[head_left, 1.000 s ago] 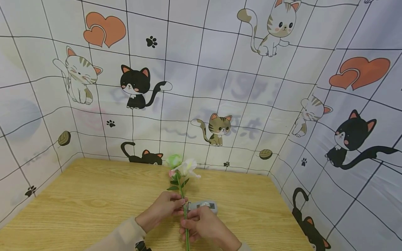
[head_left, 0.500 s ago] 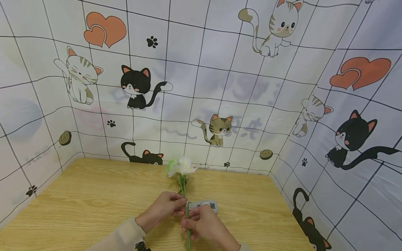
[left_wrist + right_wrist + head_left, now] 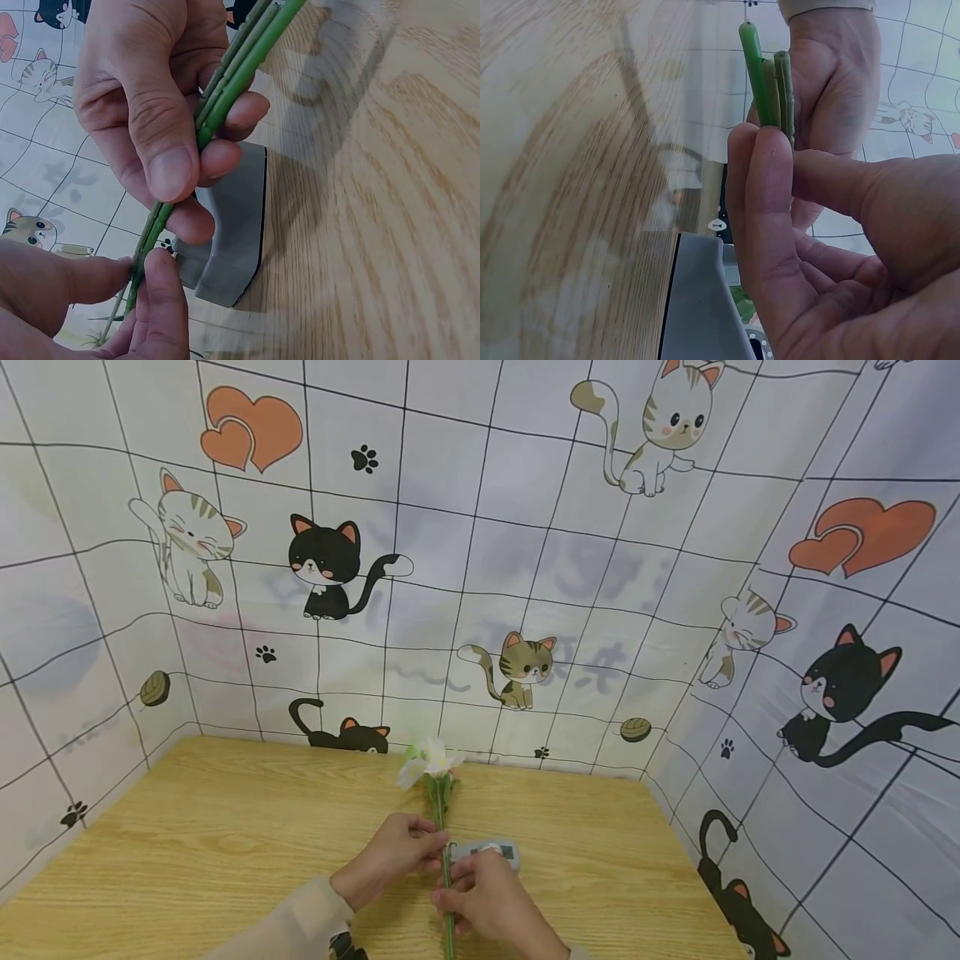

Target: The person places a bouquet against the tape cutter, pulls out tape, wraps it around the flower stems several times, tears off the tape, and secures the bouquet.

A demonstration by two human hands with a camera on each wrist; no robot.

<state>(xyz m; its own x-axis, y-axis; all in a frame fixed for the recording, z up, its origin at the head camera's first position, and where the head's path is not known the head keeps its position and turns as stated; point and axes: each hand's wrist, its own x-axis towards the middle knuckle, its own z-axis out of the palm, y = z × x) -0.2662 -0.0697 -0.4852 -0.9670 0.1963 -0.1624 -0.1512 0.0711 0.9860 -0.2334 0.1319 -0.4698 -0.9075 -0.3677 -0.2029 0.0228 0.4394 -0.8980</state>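
A small bunch of flowers (image 3: 431,760), with a white bloom in front, stands over the table in the head view. Its several green stems (image 3: 232,86) run together through both hands. My left hand (image 3: 393,856) pinches them higher up, between thumb and fingertips. Lower down, my right hand (image 3: 495,897) holds the same stems between its thumb and fingers; the cut ends show in the right wrist view. Just behind my right hand is a grey tape dispenser (image 3: 508,852), partly covered by that hand; its grey body (image 3: 701,300) also appears in the right wrist view.
The wooden table (image 3: 225,827) extends to both sides of my hands. A cloth backdrop (image 3: 450,568) printed with cats and grid lines rises behind the table and along its sides.
The bunch has turned between my fingers: the green bloom and pink bud, seen at the left before, are now mostly behind the white bloom. Both hands stay in nearly the same place.
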